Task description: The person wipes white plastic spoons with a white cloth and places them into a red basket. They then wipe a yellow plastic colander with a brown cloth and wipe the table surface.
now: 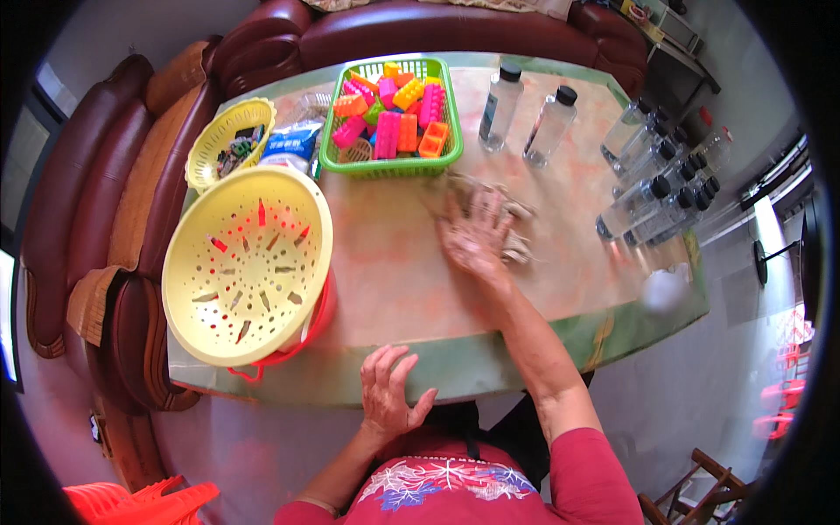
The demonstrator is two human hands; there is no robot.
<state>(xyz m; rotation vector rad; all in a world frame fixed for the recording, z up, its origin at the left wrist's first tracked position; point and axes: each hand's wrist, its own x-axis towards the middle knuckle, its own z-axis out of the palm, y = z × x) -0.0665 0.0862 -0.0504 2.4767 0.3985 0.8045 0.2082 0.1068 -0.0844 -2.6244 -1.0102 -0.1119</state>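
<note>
My right hand (475, 234) presses a crumpled beige cloth (516, 248) onto the table, its fingers spread over the fabric. Parts of the cloth stick out beyond the fingertips and to the right. My left hand (390, 392) is open, holding nothing, over the table's near edge. Close to it on the left, a large yellow colander (297, 229) sits tilted in a red basin (322, 313). Beyond my right hand, a green basket (394, 164) holds several colourful toy building blocks (387, 135).
Two clear bottles with black caps, one (501, 109) left of the other (551, 127), stand at the far side. Several more bottles (639, 206) line the right. A small yellow basket (204, 153) and a blue-and-white packet (293, 144) lie left. Brown sofas (437, 37) border the table (385, 262).
</note>
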